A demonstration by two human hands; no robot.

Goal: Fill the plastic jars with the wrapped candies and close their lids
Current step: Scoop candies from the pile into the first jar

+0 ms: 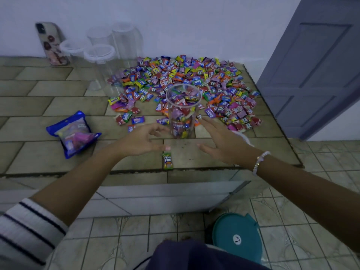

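My left hand (pixel 144 142) and right hand (pixel 221 142), fingers (pixel 207 122) spread and empty, flank the candy-filled jar (pixel 183 114) near the tabletop's (pixel 39 106) front edge.

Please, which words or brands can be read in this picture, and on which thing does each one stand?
"Fruit Plus": green candy at the table's near edge.
"Relaxa": wrappers in the open jar and in the pile.
"mentos": yellow wrapper, pile's left.
Blue bag, teal lid's sticker: too blurred.

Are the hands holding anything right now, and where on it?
Nothing is held. The left hand and right hand are open, flanking the lower part of the jar; whether fingertips touch it cannot be told.
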